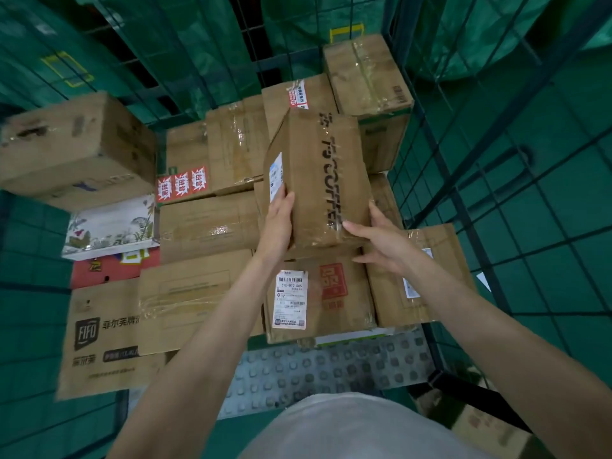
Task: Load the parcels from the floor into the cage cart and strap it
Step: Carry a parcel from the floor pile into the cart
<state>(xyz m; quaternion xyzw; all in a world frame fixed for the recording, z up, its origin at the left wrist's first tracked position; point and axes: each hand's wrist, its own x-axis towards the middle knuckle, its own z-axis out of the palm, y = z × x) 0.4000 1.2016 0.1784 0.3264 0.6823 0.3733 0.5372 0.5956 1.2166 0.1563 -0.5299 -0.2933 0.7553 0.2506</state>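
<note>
Both bare forearms extend forward and down from the bottom edge of the view into the cage cart (463, 180). The coffee box (318, 180), a tall brown parcel with black lettering along its top face, is held between the two hands above the parcels already stacked in the cart.

The left hand (276, 223) lies flat against the left side of the coffee box, fingers pointing away from the body, thumb on the upper edge beside a white shipping label. The right hand (381, 240) cups the near right corner of the coffee box: the thumb runs up the right side, the fingers reach across the near end. Each grip is spread and pressed against the cardboard, so the box is clamped between the palms.

The coffee box tilts, its far end raised. Directly below its near end sits the labelled carton (318, 293), which carries a barcode label and a red square mark. To the left of the coffee box lie more brown parcels and a white floral-printed box (109, 226). The green wire panels of the cage cart stand behind and to the right of the coffee box.
</note>
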